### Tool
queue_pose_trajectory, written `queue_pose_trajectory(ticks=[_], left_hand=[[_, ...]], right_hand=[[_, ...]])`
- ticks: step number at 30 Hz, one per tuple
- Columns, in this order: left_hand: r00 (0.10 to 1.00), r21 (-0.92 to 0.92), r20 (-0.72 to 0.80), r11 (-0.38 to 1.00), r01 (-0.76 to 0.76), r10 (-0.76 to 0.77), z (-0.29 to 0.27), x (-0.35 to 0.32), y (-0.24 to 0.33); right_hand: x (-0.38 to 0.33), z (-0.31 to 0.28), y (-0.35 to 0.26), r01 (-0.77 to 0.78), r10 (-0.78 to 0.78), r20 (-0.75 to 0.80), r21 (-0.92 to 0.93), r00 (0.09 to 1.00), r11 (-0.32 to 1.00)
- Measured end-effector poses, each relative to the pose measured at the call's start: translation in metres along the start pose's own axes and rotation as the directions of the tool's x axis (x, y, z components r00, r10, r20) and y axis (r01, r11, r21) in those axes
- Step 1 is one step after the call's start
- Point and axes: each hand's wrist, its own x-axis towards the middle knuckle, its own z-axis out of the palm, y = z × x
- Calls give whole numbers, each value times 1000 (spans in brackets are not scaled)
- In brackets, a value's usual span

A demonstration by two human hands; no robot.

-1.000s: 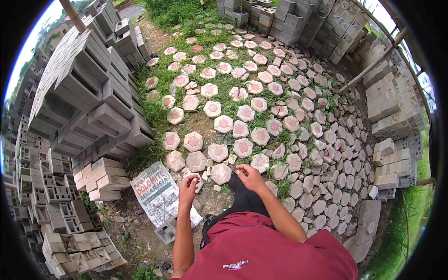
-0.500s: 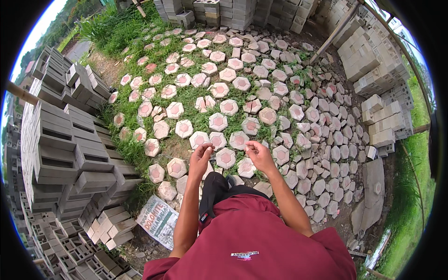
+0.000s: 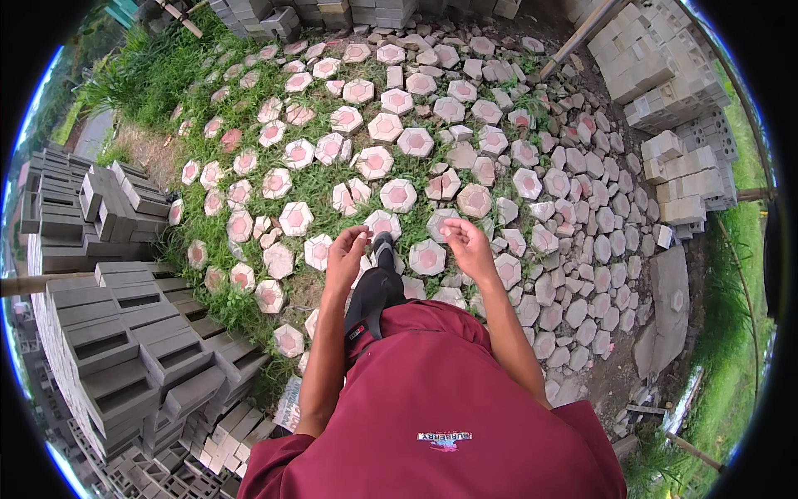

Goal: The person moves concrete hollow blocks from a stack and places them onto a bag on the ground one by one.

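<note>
In front of my body I hold both hands raised over the paving. My left hand (image 3: 344, 256) is closed in a loose pinch, its thumb and fingertips close together; anything between them is too small to make out. With fingers half curled and slightly apart, my right hand (image 3: 468, 249) shows nothing in it. Neither hand touches the hexagonal paving stones, which have pinkish centres. One such paver (image 3: 427, 258) lies on the ground between the hands, and another paver (image 3: 397, 195) lies just beyond them. My dark shoe (image 3: 383, 241) is near my left fingertips.
Grey hollow concrete blocks (image 3: 158, 324) are stacked at my left. More blocks (image 3: 682, 179) form piles at the right, beside a leaning pole (image 3: 582, 40). Grass (image 3: 258, 187) grows between pavers, and broken pieces crowd the right side. A flat slab (image 3: 662, 308) lies at the right.
I have moved forward over the pavers, and one foot now shows ahead of my body. The printed sheet at lower left is mostly out of sight. My right fingers have loosened slightly.
</note>
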Motion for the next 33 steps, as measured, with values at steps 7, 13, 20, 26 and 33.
queue_pose_trajectory(ticks=[7, 13, 20, 26, 33], left_hand=[[987, 113, 95, 983, -143, 132, -35, 159, 94], [983, 115, 125, 982, -151, 137, -13, 262, 138], [982, 68, 184, 996, -51, 38, 47, 377, 146], [967, 36, 233, 993, -113, 101, 90, 499, 196], [969, 127, 219, 981, -145, 115, 133, 638, 269]], right_hand=[[125, 34, -64, -26, 27, -10, 67, 1000, 997], [217, 28, -75, -58, 57, 9, 170, 998, 984], [356, -8, -82, 12, -11, -8, 127, 1000, 992], [506, -58, -102, 36, -38, 40, 61, 998, 998], [639, -107, -145, 92, -91, -53, 18, 994, 996]])
